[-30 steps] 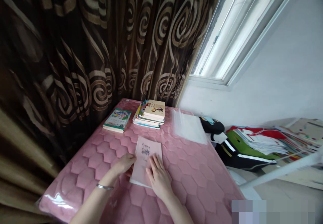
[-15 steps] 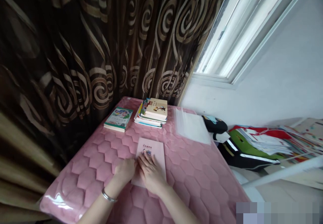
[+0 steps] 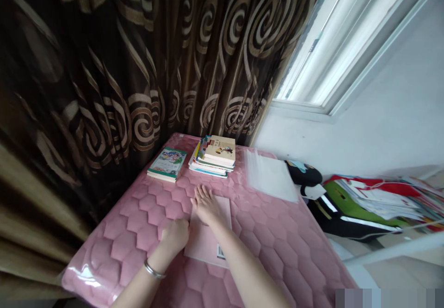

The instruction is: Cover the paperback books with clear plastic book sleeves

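Note:
A thin pink booklet (image 3: 208, 241) lies flat on the pink quilted table cover (image 3: 145, 206), with a barcode showing near its lower edge. My right hand (image 3: 205, 205) lies flat on the booklet's upper left corner, fingers stretched out. My left hand (image 3: 175, 236), with a metal bracelet at the wrist, rests curled against the booklet's left edge; what its fingers grip is hidden.
At the back of the table lie a green-covered book (image 3: 167, 163), a stack of several books (image 3: 214, 156) and clear plastic sleeves (image 3: 270, 177). A dark patterned curtain (image 3: 121, 67) hangs behind. A bag and piled papers (image 3: 364, 201) sit to the right below the window.
The booklet's printed cover no longer shows; a plain side with a barcode faces up. My right hand slid up to its top left corner. The view shifted slightly.

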The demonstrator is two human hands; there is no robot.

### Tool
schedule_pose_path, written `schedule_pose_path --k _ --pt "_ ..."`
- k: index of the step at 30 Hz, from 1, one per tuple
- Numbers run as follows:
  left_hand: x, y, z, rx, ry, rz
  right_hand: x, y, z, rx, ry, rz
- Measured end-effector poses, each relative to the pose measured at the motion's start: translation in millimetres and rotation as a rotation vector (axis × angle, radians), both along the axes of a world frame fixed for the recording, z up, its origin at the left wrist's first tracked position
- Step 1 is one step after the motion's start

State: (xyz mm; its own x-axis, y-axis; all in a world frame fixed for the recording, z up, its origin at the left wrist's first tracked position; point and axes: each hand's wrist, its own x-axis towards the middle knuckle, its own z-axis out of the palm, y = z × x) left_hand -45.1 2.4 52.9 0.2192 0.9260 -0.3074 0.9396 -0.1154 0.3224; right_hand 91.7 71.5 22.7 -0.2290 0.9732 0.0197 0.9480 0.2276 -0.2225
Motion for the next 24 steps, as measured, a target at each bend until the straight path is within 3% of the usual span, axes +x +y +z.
schedule_pose_path --k 3,6,10,14,17,21,24 --pt "0 3 0.0 -0.008 0.047 -0.016 -3 -24 -7.0 0.039 0.028 0.027" --pt "0 5 1.2 -0.022 0.028 -0.019 12 -46 -11.2 0.086 0.062 0.087" --pt "-2 8 4.7 -0.053 -0.007 -0.006 60 -50 -7.9 -0.031 -0.002 -0.208" --pt "-5 12 5.1 -0.192 -0.123 -0.006 87 -42 -4.4 -0.025 -0.071 -0.311" --pt "-7 18 3.3 -0.286 -0.209 -0.004 64 -54 -6.9 0.024 -0.045 -0.325" --pt "-9 23 0.5 -0.288 -0.234 -0.031 2 -96 -16.8 0.104 0.102 -0.136" --pt "-10 24 -1.3 -0.29 -0.233 -0.033 -33 -125 -21.9 0.164 0.197 -0.108"
